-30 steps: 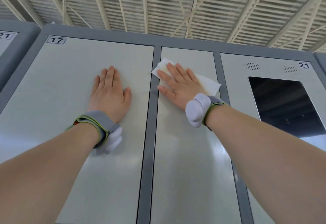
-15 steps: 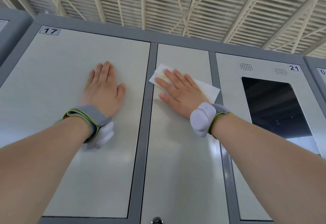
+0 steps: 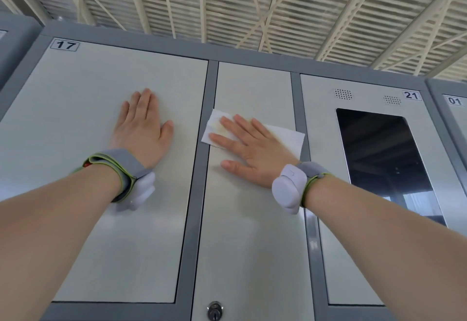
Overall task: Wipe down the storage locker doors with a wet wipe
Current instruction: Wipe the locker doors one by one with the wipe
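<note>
Head view | lock [image 3: 214,310] at foot of middle door [image 3: 252,257] | left hand [image 3: 142,128] flat on door 17 [image 3: 88,219], holding nothing | right hand [image 3: 255,149]: grip flat, fingers straight, pressing wipe [image 3: 286,136] to middle door | wipe under right fingers, long axis crosswise.

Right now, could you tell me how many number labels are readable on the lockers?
3: label 17 high on the left door, label 21 above the dark screen, label 01 at the right edge. Others may be hidden.
</note>
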`<act>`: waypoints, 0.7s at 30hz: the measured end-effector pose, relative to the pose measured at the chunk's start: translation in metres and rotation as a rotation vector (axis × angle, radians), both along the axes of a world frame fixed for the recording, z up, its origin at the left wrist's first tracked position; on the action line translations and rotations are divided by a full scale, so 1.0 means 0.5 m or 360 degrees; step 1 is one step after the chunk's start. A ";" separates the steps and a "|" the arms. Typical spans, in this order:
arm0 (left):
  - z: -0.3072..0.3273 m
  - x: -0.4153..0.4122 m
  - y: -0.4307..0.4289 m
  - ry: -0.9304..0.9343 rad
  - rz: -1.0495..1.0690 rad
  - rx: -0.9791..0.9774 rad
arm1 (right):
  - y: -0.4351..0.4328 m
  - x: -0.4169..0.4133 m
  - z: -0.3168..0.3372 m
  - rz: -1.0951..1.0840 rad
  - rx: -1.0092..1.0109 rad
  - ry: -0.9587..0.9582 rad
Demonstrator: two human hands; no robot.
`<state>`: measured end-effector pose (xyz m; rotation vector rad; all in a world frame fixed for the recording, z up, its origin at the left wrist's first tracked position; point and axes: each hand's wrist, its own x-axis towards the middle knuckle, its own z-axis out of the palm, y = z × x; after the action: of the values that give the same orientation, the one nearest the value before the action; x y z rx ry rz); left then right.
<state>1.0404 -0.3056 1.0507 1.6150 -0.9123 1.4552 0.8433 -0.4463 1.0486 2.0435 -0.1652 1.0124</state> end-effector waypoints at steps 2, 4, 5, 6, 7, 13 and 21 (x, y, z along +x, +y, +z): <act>0.000 -0.001 0.000 0.0025 0.0033 0.0019 | -0.007 -0.006 0.024 -0.0025 0.0042 -0.0087; -0.001 0.002 -0.002 0.0017 0.0070 0.0022 | -0.008 0.000 0.055 -0.0065 0.0152 -0.0216; -0.001 0.003 -0.004 0.0008 0.0079 0.0017 | -0.005 0.006 0.065 -0.0076 0.0194 -0.0278; -0.001 0.003 -0.005 0.0007 0.0085 0.0016 | -0.001 0.013 0.070 -0.0082 0.0221 -0.0325; -0.001 0.001 -0.005 0.0015 0.0093 0.0021 | 0.003 0.019 0.070 -0.0084 0.0233 -0.0345; 0.000 -0.009 0.000 0.0069 0.0114 0.0073 | 0.006 0.016 0.020 -0.0010 0.0091 -0.0113; -0.017 -0.042 0.007 0.0182 0.0071 0.0035 | -0.032 -0.019 0.058 -0.0023 0.0182 -0.0251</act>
<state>1.0194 -0.3023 1.0422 1.7261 -0.8347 1.3718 0.8338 -0.4621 1.0775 2.0605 -0.3269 1.1789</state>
